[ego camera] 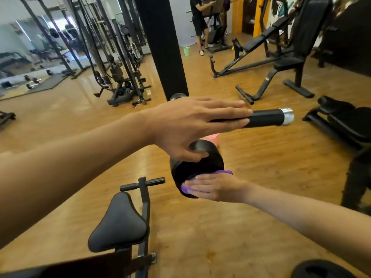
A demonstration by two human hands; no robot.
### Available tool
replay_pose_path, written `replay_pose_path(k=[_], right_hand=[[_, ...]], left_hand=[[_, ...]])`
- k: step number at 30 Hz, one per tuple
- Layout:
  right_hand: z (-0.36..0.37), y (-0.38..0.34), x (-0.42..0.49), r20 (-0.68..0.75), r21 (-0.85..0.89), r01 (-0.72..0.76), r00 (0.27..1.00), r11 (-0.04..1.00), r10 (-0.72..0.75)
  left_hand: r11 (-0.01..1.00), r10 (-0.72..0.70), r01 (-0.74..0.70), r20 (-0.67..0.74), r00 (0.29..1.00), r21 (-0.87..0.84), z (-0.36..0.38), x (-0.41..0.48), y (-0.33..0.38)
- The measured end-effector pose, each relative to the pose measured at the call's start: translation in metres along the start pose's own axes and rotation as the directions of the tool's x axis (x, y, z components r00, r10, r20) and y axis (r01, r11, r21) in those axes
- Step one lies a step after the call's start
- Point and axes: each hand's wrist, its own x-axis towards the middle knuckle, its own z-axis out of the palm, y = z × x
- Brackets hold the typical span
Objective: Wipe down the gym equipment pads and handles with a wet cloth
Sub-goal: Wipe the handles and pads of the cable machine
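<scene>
Now flat right hand [217,187] presses cloth [223,172] on pad [208,164]; open left hand [186,125] touches handle [267,117].

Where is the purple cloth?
Just below the middle of the head view, the purple cloth lies under the right hand, pressed against the round black pad.

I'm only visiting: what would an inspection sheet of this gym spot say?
Surface: glossy wooden floor.
Job's things: purple cloth against black roller pad; black handle with silver cap; pink bucket behind pad.
Clutter: dumbbells far left; green bucket at the back.
Grippers: left hand flat over handle, thumb on pad; right hand presses cloth flat.
Cables: only those of the far cable machine.
Surroundings: black seat below, benches right, a person at the back.
</scene>
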Motion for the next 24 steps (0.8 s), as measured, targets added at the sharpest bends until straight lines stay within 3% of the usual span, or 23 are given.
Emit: replay_pose_path(k=[4, 5, 8, 12, 16, 20, 24], right_hand=[[-0.006, -0.002, 0.0, 0.021, 0.076, 0.149, 0.988, 0.986, -0.151], [-0.019, 0.01, 0.012, -0.032, 0.138, 0.118, 0.993, 0.983, -0.115], [-0.031, 0.026, 0.033, -0.187, 0.065, -0.015, 0.982, 0.998, 0.027], [-0.006, 0.007, 0.014, -0.098, -0.103, 0.014, 0.995, 0.995, -0.024], [-0.024, 0.014, 0.028, -0.125, -0.008, 0.052, 0.991, 0.999, -0.052], [-0.038, 0.017, 0.048, -0.249, 0.068, -0.084, 0.963, 0.994, 0.099], [-0.003, -0.013, 0.015, -0.069, 0.102, 0.03, 0.997, 0.994, -0.023]], left_hand=[[1.0, -0.019, 0.019, 0.052, 0.998, 0.001, 0.0, -0.002, -0.002], [1.0, -0.015, 0.015, 0.045, 0.999, -0.004, 0.0, -0.002, -0.003], [1.0, -0.022, 0.022, 0.028, 0.999, -0.004, 0.003, -0.004, -0.002], [0.999, -0.031, 0.031, 0.016, 0.999, 0.014, 0.005, -0.008, -0.003], [1.0, -0.012, 0.011, 0.04, 0.999, 0.014, 0.006, -0.008, -0.008], [1.0, 0.024, -0.024, 0.035, 0.999, 0.017, 0.003, -0.008, -0.006], [0.998, 0.001, -0.005, 0.067, 0.998, 0.056, 0.002, -0.015, -0.001]])
